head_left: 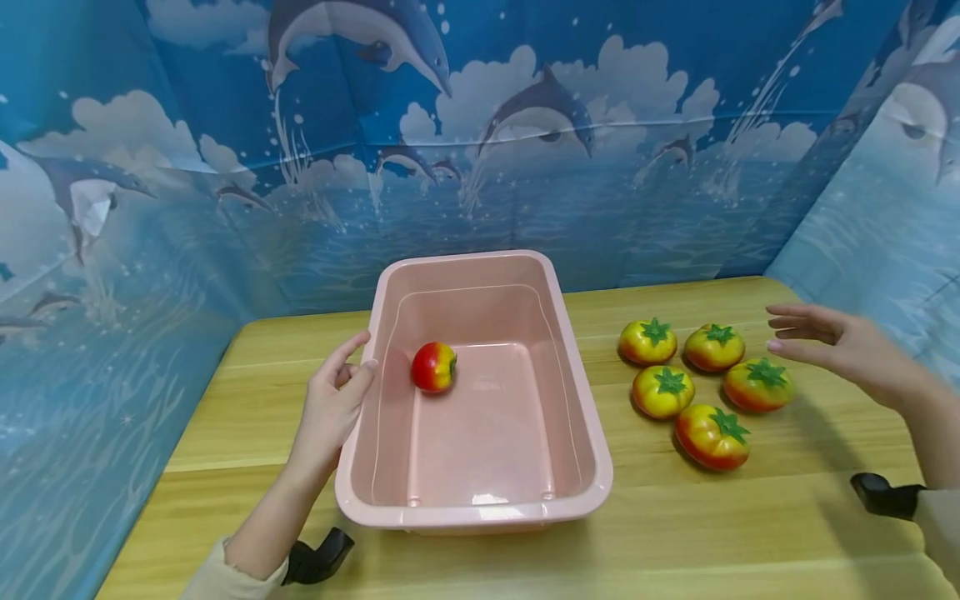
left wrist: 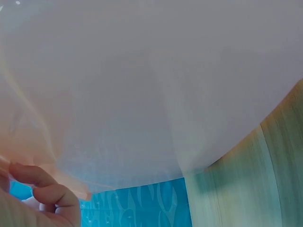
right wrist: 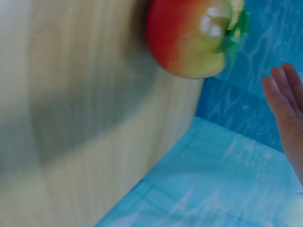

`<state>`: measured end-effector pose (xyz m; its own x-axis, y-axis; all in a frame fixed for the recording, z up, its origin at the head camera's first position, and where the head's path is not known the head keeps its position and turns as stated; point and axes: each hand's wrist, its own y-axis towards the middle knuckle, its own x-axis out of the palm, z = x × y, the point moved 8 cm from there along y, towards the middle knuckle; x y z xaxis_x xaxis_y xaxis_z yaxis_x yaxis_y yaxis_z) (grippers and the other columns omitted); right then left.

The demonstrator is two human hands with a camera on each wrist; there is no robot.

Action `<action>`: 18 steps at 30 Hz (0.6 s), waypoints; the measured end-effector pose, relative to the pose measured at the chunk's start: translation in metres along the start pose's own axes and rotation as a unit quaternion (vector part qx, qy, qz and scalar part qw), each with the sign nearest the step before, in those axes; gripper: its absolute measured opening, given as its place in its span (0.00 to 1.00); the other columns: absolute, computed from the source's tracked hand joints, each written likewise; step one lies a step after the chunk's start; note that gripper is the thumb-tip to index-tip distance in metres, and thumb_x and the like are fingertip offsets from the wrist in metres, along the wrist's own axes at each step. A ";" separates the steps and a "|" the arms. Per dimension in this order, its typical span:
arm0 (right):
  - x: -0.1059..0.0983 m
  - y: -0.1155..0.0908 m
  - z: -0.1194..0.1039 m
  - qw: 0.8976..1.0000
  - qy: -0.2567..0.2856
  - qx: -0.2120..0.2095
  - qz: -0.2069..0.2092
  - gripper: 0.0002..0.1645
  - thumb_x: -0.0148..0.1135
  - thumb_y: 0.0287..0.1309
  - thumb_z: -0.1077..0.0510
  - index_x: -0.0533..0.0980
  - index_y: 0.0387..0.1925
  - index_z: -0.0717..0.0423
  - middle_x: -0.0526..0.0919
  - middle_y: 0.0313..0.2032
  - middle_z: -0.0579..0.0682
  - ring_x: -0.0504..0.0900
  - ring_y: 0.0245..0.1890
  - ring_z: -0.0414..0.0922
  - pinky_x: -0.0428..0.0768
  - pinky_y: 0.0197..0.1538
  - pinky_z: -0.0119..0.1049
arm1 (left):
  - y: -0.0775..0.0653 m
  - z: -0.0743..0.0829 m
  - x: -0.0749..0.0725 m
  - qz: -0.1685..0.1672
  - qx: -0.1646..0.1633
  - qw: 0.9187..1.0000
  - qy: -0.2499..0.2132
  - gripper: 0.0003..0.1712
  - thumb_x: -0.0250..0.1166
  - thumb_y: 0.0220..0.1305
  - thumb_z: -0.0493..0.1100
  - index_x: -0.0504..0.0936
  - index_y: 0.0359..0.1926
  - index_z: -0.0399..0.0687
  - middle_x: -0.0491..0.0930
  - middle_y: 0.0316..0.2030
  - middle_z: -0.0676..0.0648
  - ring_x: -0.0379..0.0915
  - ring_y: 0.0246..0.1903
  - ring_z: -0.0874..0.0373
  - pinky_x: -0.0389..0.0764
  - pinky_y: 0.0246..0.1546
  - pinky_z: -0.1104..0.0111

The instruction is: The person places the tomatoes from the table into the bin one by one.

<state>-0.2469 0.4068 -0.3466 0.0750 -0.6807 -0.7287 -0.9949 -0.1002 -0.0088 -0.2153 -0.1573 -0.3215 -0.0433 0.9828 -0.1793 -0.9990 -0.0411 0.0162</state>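
Observation:
A pink plastic basin (head_left: 480, 517) stands on the table, and my left hand (head_left: 335, 400) holds its left rim between thumb and fingers. In the left wrist view the curled fingers (left wrist: 57, 194) show beside the basin's pale wall (left wrist: 132, 104). Inside the basin, near its left wall, lies a red and yellow toy fruit (head_left: 433, 367). My right hand (head_left: 843, 346) hovers with fingers extended, holding nothing, just right of several toy tomatoes (head_left: 757, 386) with green star-shaped tops. In the right wrist view one tomato (right wrist: 184, 38) appears apart from the right hand (right wrist: 289, 113).
The toy tomatoes, one of them the front tomato (head_left: 711, 437), sit grouped to the basin's right. A light wooden table (head_left: 675, 533) lies underneath. Blue dolphin-printed curtains (head_left: 510, 200) hang along the table's back and both sides.

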 end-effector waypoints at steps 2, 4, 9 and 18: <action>0.003 -0.002 0.010 1.000 -0.005 0.009 -0.003 0.38 0.57 0.62 0.51 0.55 0.69 0.52 0.64 0.54 0.36 0.64 0.43 0.19 0.77 0.41 0.32 | 0.000 -0.001 0.000 0.001 -0.002 1.000 0.002 0.27 0.54 0.68 0.47 0.63 0.67 0.55 0.70 0.33 0.38 0.78 0.30 0.50 0.83 0.32 0.63; 0.007 -0.004 0.019 1.000 -0.012 0.020 -0.006 0.40 0.58 0.62 0.49 0.54 0.70 0.53 0.62 0.57 0.45 0.61 0.44 0.19 0.77 0.46 0.45 | 0.000 -0.001 0.000 0.000 -0.004 1.000 0.003 0.27 0.54 0.68 0.48 0.63 0.67 0.57 0.70 0.32 0.39 0.78 0.30 0.50 0.83 0.32 0.63; 0.016 -0.009 0.039 0.999 -0.018 0.031 -0.012 0.42 0.58 0.62 0.48 0.51 0.71 0.50 0.59 0.61 0.58 0.58 0.44 0.23 0.72 0.46 0.57 | 0.000 -0.002 0.000 -0.003 -0.009 1.000 0.000 0.28 0.54 0.69 0.48 0.62 0.68 0.57 0.69 0.33 0.38 0.78 0.33 0.48 0.83 0.34 0.63; 0.032 -0.015 0.060 0.999 0.013 0.039 -0.023 0.45 0.56 0.63 0.50 0.43 0.73 0.46 0.50 0.68 0.63 0.57 0.59 0.57 0.68 0.47 0.61 | 0.001 -0.002 0.000 -0.003 -0.009 1.000 -0.001 0.28 0.54 0.69 0.48 0.62 0.68 0.57 0.69 0.35 0.38 0.77 0.36 0.46 0.82 0.37 0.59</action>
<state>-0.2336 0.4303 -0.4108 0.1207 -0.6953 -0.7085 -0.9926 -0.0751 -0.0954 -0.2164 -0.1578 -0.3236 -0.0377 0.9835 -0.1768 -0.9992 -0.0388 -0.0031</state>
